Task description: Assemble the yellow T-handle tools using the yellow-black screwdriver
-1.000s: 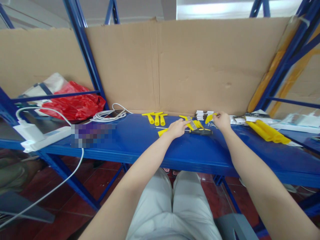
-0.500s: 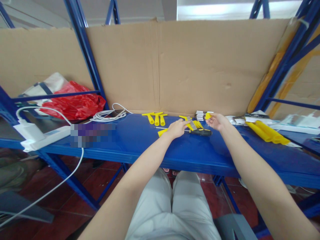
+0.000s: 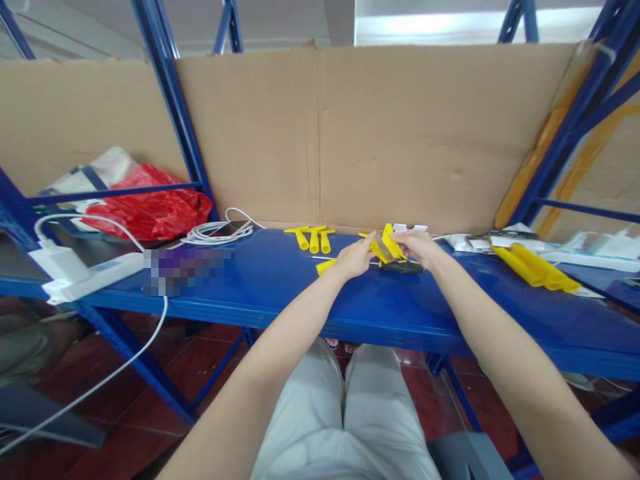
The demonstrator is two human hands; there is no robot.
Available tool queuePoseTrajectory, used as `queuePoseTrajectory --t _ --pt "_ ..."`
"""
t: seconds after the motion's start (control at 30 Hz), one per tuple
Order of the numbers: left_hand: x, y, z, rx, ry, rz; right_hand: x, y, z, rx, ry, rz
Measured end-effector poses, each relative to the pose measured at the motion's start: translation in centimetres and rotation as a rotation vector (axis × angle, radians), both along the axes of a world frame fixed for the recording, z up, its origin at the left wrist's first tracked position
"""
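Note:
My left hand (image 3: 356, 257) is closed on a flat grey metal blade (image 3: 384, 247), tilted above the blue shelf top. Close on its right, my right hand (image 3: 416, 245) pinches a yellow plastic piece (image 3: 389, 235) held up against the blade. Under the hands lies a screwdriver with a black handle (image 3: 403, 267), its shaft pointing left, partly hidden by my left hand. Other yellow pieces lie beside the handle, partly covered. A yellow tube end (image 3: 326, 266) shows left of my left hand. Three yellow T-shaped pieces (image 3: 314, 239) stand in a row behind.
White packets (image 3: 411, 228) lie behind my right hand. Yellow tubes (image 3: 537, 268) and plastic bags are at the right. A white power strip (image 3: 103, 275), coiled white cable (image 3: 217, 232) and red bag (image 3: 150, 203) are at the left. Cardboard (image 3: 390, 133) stands behind.
My right hand has moved left with the yellow piece, from beside the white packets to the blade. My left hand has barely moved.

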State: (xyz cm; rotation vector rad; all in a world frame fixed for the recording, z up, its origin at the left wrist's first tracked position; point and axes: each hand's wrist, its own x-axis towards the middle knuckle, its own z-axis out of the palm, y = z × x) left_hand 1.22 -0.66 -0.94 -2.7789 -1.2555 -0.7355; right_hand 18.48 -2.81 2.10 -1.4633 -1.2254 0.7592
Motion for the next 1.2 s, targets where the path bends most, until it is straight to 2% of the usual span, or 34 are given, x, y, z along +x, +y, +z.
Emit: queuePoseTrajectory --t 0.1,0.23,0.83,1.0,1.2 --pt "0.0 0.0 0.0 -0.021 -0.015 -0.006 -0.5 -0.2 0.1 0.011 -0.116 -0.022" --pt "0.1 0.0 0.0 -0.030 -0.031 -0.007 -1.3 -0.6 0.2 -0.005 -0.167 -0.038" --pt "0.2 0.1 -0.2 -0.039 -0.090 -0.017 -1.6 1.0 -1.5 0.062 -0.266 -0.109" --pt "0.0 0.5 -0.4 0.037 -0.111 -0.098 -1.8 0.8 -1.3 0.088 -0.265 -0.145" --pt "0.0 0.9 -0.4 0.093 -0.117 -0.108 -1.8 0.8 -1.2 0.093 -0.243 -0.152"
